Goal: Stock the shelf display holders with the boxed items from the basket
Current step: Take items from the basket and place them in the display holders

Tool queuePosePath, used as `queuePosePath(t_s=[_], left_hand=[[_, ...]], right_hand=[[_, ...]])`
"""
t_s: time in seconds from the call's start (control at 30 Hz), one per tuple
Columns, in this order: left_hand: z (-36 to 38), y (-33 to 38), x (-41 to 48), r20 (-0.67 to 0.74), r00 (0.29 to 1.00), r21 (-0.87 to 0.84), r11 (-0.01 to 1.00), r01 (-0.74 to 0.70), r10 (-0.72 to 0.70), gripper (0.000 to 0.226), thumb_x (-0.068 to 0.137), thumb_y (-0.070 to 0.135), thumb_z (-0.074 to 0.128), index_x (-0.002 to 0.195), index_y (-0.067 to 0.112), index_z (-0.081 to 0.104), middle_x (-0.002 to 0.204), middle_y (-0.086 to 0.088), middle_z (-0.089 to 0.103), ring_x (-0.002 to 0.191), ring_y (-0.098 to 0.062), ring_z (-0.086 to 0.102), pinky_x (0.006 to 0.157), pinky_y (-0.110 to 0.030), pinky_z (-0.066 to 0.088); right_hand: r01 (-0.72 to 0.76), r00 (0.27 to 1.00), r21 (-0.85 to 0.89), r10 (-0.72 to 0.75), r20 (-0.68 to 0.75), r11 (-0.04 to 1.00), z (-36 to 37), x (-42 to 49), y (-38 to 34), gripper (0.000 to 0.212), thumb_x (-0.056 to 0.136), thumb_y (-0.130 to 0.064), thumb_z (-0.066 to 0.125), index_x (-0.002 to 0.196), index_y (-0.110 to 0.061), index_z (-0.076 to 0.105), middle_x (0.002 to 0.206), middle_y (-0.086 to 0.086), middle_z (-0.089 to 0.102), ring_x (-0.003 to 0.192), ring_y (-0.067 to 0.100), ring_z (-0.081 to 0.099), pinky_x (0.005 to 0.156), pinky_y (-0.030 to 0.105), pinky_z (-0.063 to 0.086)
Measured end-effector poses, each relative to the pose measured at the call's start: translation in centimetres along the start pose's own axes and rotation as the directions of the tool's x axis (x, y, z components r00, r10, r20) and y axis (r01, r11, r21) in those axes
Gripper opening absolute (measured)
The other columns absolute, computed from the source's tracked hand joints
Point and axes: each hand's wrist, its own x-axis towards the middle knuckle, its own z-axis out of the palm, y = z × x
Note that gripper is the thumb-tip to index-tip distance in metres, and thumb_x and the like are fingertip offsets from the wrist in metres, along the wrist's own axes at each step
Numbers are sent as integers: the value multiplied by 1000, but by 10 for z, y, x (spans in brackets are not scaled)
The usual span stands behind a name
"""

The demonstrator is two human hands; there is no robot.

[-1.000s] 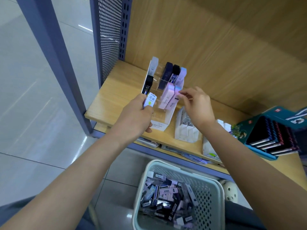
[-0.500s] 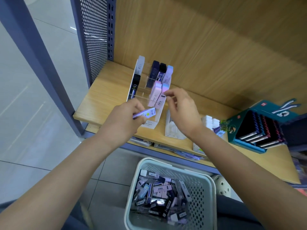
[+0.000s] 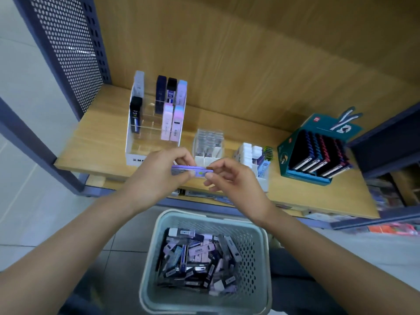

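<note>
Lilac box [image 3: 197, 173] in left hand [image 3: 156, 176]

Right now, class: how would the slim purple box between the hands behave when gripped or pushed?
Probably light: left hand and right hand pinch the purple box by fingertips. Likely stiff: it spans them without sagging. Slim, so might tip if upright.

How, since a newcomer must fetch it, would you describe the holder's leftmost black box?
On the wooden shelf, take the clear tiered display holder at its left end. The black box stands in the leftmost column, in front of a white box; only it reads 0.5 2B.
</note>
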Motion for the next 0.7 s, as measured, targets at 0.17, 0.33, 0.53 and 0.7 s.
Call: queuePosePath(t_s=[0.17, 0.33, 0.53, 0.7], left_hand=[[46, 13, 12, 79, 995, 10, 998, -58, 57, 12, 83, 16, 67, 77, 22, 59, 72, 11, 61, 70, -3, 54, 66, -21, 44], [93, 22, 33, 107, 986, 121, 983, -137, 124, 7, 90, 15, 58, 94, 20, 58, 90, 9, 58, 79, -10, 55, 75, -37, 48], [132, 21, 51, 240, 957, 308, 922, -232, 161, 32, 97, 22, 45, 128, 16, 47, 123, 2, 48, 109, -15, 51, 89, -27, 40], [153, 1, 53, 340, 885, 476, 753, -454, 319, 32, 87, 16, 60, 118, 7, 60, 107, -7, 59, 104, -25, 52, 90, -39, 47]], right_hand=[[24, 994, 32, -20, -106, 999, -42, -17, 12, 15, 86, -7, 64, 81, -21, 60, 68, -6, 68, 72, 11, 66, 66, 21, 54], [33, 965, 17, -28, -260, 999, -86, -26, 25, 12, 87, -7, 62, 83, -17, 60, 71, -7, 66, 69, 10, 65, 65, 21, 53], [-3, 853, -189, -96, -513, 982, -148, -12, 48, 1, 92, -9, 58, 92, -9, 58, 77, 0, 64, 66, 2, 62, 64, 17, 52], [-46, 880, -453, -178, -439, 890, -168, 7, 69, 3, 93, -12, 58, 94, -13, 60, 81, 2, 62, 71, 8, 59, 72, 28, 52]])
